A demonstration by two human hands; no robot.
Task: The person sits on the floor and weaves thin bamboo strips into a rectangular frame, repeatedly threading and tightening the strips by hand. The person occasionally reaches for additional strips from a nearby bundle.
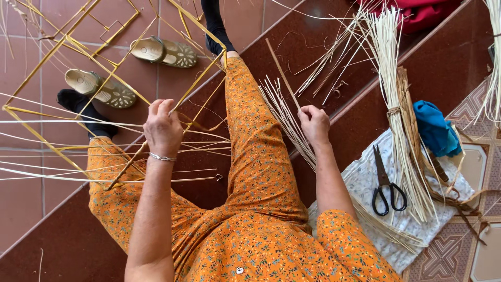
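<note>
On dark red-brown tiled steps (pixel 323 31), beside paler pink floor tiles, a person in orange floral clothing is seated. The left hand (pixel 163 130) is closed around a strut of the yellow cane frame (pixel 78 47), which is held across the left knee. The right hand (pixel 314 124) is pinched shut on a thin pale reed strip (pixel 282 70), drawn from loose strips fanned beside the right leg. The hands are kept well apart. A tied bundle of pale reeds (pixel 399 109) and black-handled scissors (pixel 386 183) are laid on a white patterned cloth (pixel 360 180). Two perforated beige sandals (pixel 164 52) are noted on the floor. No labels are seen. The red cloth (pixel 417 13) is cut off at the top edge.
</note>
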